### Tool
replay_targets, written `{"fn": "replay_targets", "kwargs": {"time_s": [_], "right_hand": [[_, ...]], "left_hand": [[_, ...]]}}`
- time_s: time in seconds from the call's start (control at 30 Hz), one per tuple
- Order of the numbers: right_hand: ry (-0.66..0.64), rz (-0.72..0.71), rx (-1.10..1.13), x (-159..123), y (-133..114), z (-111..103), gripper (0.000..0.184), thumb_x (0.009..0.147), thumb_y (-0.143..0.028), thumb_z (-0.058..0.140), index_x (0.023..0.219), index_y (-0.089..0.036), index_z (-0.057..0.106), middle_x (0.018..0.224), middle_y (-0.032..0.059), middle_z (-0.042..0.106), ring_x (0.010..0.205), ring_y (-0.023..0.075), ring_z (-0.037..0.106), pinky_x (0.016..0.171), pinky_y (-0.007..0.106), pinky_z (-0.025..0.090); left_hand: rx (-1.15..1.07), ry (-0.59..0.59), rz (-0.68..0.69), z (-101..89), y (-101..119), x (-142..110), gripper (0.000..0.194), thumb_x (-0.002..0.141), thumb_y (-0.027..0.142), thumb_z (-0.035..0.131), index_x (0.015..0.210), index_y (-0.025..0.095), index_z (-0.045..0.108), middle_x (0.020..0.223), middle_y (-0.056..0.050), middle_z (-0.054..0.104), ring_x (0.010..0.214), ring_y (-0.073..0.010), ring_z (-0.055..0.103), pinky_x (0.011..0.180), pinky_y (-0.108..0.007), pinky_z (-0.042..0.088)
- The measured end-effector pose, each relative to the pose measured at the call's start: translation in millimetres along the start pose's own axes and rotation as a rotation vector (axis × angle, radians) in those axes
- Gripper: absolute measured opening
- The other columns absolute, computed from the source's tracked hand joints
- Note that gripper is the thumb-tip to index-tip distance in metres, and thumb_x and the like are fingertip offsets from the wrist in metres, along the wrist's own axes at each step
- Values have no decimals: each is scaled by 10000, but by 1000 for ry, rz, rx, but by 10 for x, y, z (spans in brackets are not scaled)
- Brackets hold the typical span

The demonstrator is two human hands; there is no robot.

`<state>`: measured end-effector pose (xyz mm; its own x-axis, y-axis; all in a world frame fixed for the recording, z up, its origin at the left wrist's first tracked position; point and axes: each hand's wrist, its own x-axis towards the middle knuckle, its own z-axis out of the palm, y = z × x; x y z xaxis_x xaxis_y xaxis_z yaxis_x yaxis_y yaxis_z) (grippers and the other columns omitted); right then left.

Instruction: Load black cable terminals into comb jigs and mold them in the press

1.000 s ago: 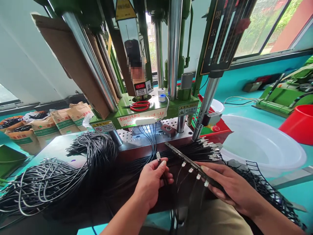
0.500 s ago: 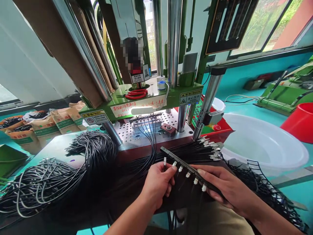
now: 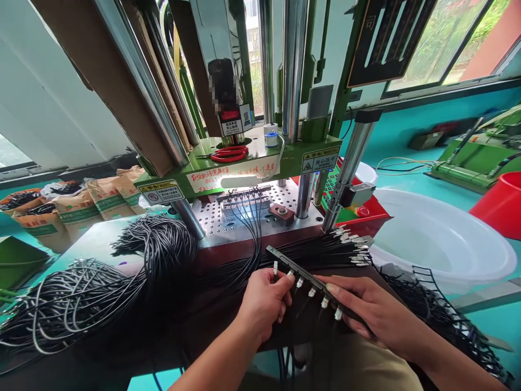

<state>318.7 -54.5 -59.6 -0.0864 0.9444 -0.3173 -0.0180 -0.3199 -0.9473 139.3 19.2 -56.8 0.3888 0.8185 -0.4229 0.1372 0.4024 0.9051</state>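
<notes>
My right hand (image 3: 372, 315) grips a long black holder bar (image 3: 310, 280) that carries several black wires with small white connector tips. My left hand (image 3: 264, 302) is closed around a thin black wire, pinching its white-tipped end (image 3: 275, 267) right at the bar's far-left end. Both hands sit in front of a green press machine (image 3: 244, 168). Several black wires (image 3: 248, 217) run from its lit perforated metal bed toward me.
A big heap of black cables (image 3: 97, 288) lies on the left of the bench. More white-tipped wires (image 3: 350, 250) lie to the right of the bed. A white basin (image 3: 439, 239), a red tub (image 3: 502, 203) and brown sacks (image 3: 81, 209) stand around. Red scissors (image 3: 228, 153) rest on the press.
My left hand has brought the white-tipped wire end rightward against the bar's left end. The camera has tilted down a little and the press bed shows more.
</notes>
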Motion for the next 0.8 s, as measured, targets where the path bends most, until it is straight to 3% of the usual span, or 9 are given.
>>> {"fn": "replay_targets", "kwargs": {"time_s": [0.2,0.3,0.37,0.5,0.8], "right_hand": [[74,117,107,-23,-7,-104,603,812,-520,584,1310,-186,517,489,-76,335,371,37,244,297,123,154],[96,112,149,-36,-6,-136,635,797,-517,601,1321,-173,501,459,-83,326,362,41,244,283,115,157],[93,121,154,-37,5,-139,651,782,-518,617,1318,-166,504,454,-82,340,362,45,261,279,112,158],[80,117,117,-23,55,-143,614,792,-506,613,1303,-178,521,493,-65,392,366,40,309,282,112,163],[-22,81,68,-27,74,-173,488,830,-481,590,1234,-207,578,641,-34,461,403,21,337,328,141,171]], "left_hand": [[-113,96,95,-145,111,-119,202,774,297,638,823,126,544,658,-6,556,536,-84,532,505,-194,444],[-320,24,45,-233,159,-231,269,771,326,663,908,129,542,735,-21,574,646,-99,573,635,-227,483],[-358,7,-1,-249,159,-259,280,784,350,645,932,131,554,724,-13,560,615,-95,564,595,-224,474],[-126,53,-20,-196,103,-187,244,758,348,646,788,113,585,603,16,502,430,-53,447,396,-172,322],[-4,-23,-38,-181,80,-111,279,710,387,648,703,117,577,575,22,491,388,-49,416,358,-179,275]]}}
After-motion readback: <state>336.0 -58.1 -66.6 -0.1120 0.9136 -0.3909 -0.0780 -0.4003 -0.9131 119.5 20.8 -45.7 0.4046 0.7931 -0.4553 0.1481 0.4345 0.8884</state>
